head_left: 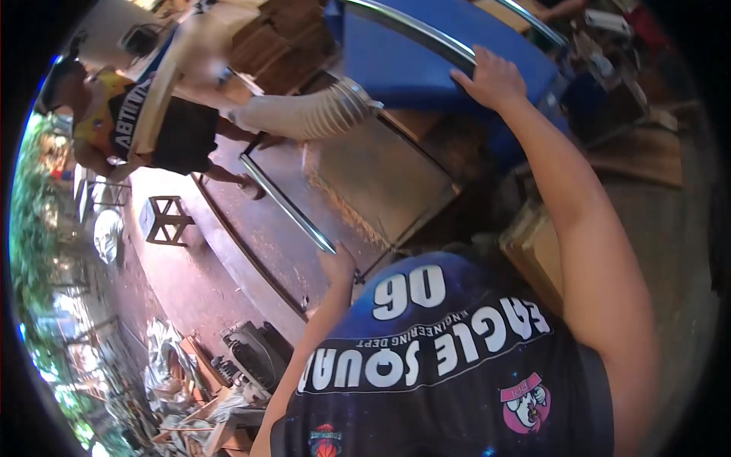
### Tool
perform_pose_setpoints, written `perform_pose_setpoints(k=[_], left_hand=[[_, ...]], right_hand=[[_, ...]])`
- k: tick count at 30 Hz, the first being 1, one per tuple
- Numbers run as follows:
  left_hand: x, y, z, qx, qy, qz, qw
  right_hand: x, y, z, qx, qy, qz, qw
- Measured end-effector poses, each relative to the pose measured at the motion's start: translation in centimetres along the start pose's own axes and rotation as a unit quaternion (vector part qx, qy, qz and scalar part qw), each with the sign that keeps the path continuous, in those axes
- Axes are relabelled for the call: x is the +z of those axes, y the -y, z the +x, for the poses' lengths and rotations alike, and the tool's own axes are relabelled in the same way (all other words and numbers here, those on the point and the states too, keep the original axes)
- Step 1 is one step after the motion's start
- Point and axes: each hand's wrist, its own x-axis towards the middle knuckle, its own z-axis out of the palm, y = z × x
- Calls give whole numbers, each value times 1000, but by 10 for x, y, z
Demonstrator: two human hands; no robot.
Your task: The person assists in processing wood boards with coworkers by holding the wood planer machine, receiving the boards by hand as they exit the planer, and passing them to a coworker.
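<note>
Close in, our left hand (337,265) was closed round the near end of a metal bar (285,203), which slanted forward-left. Farther off, our right hand (499,82), partly curled, met a curved rail (415,29) on the blue panel (449,80); we couldn't tell its grip.

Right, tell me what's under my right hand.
Your right hand lies over the blue panel, fingers at the shiny metal rail. The palm covers whatever is directly beneath, so whether the rail continues there can't be seen.
</note>
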Motion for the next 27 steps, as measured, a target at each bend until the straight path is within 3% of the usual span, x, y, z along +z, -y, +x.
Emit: perform_pose_setpoints(k=[7, 8, 9, 10, 12, 13, 15, 16, 17, 19, 22, 24, 27], left_hand=[[-13, -26, -6, -78, 19, 79, 994], [-12, -25, -3, -82, 22, 84, 993], [-12, -25, 0, -86, 26, 89, 992], [-11, -25, 2, -82, 25, 94, 992], [-10, -22, 1, -84, 46, 99, 990], [-11, -16, 3, -84, 61, 106, 989], [-17, -10, 8, -89, 105, 119, 983], [-24, -7, 13, -101, 140, 125, 977], [-32, -7, 15, -116, 182, 125, 968], [-51, -1, 9, -132, 256, 110, 951], [-72, 47, -28, -46, 219, 59, 973], [-88, 73, -65, -82, 229, 74, 967], [-103, 83, -120, -138, 250, 98, 953]], right_hand=[[44, 33, -32, -34, -251, -90, 963], [3, 62, -40, -43, 61, 209, 975], [-52, 90, -58, -49, 361, 465, 807], [-75, 105, -92, -118, 437, 663, 595], [-117, 136, -161, -424, 225, 491, 727], [-166, 139, -169, -466, 336, 339, 745], [-123, 153, -202, -511, 299, 450, 669], [-111, 151, -197, -486, 393, 489, 608], [-82, 150, -193, -465, 458, 470, 594], [-38, 127, -188, -473, 467, 336, 667], [1, 72, -187, -402, 652, 398, 506], [21, 46, -197, -294, 708, 498, 406], [31, 37, -189, -337, 697, 512, 373]])
